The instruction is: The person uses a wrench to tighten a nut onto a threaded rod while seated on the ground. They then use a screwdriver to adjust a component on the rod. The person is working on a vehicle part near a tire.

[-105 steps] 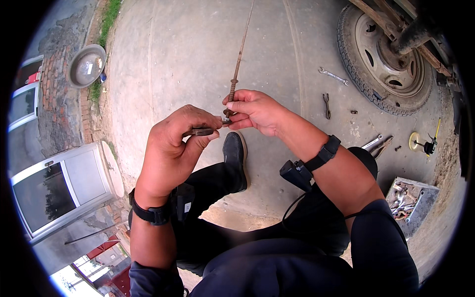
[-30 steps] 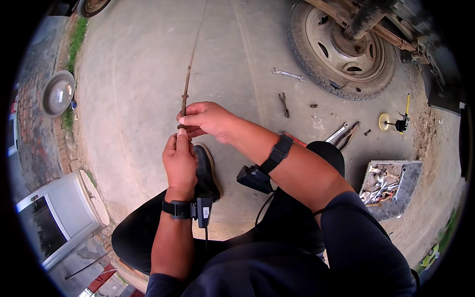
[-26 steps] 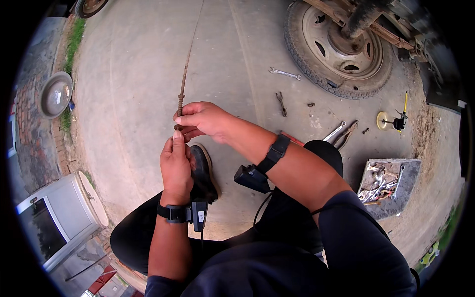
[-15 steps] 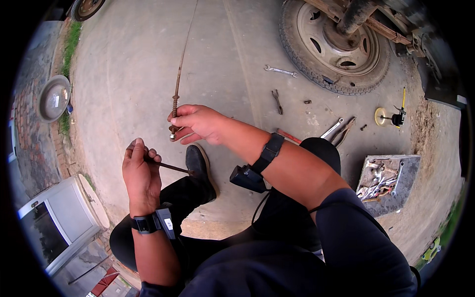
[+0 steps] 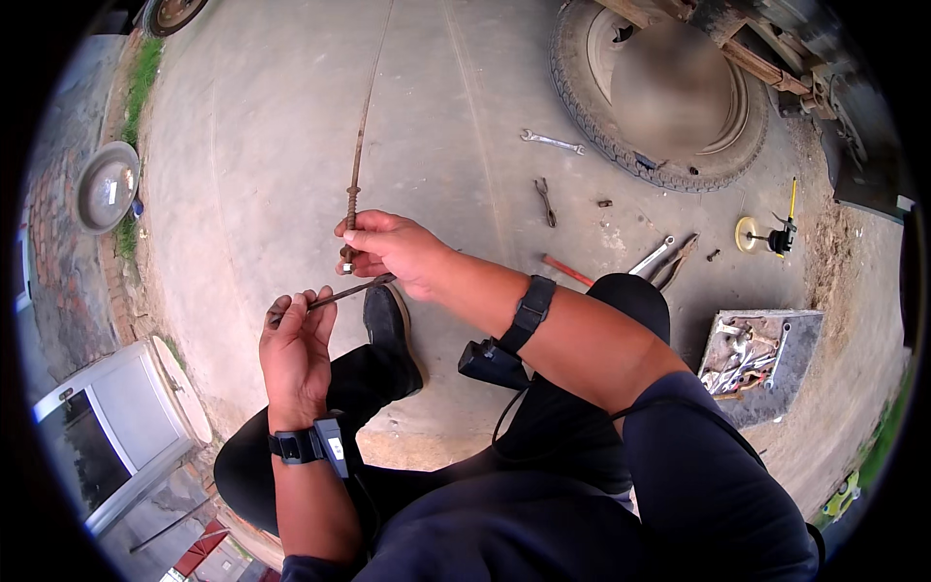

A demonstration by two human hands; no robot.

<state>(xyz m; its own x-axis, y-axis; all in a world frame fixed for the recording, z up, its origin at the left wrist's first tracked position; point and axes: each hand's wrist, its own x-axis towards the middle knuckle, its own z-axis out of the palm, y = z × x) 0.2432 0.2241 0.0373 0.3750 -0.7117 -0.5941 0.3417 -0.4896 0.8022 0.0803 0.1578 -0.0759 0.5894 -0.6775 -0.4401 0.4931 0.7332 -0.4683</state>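
My right hand (image 5: 407,257) is closed around the near end of a long, thin rusty rod (image 5: 360,145). A coil spring (image 5: 351,202) sits on this rod just above the fingers, and a shiny nut (image 5: 347,268) shows at its end below them. In my left hand (image 5: 299,359) a dark, slim metal bar (image 5: 349,292) is pinched between thumb and fingers. The bar slants up to the right, its far end close beneath my right hand; whether they touch I cannot tell. My black shoe (image 5: 390,330) is on the ground just under that end.
Lying to the right are a wrench (image 5: 553,142), a forked tool (image 5: 546,202), a red-handled tool (image 5: 567,270), another wrench (image 5: 652,254) and pliers (image 5: 676,262). Beyond stand a vehicle wheel (image 5: 582,92) and a tool tray (image 5: 776,398). A metal basin (image 5: 107,187) is at far left.
My left hand has moved up and right with the metal bar, which now slants upward toward my right hand. My right hand and the rod have shifted slightly.
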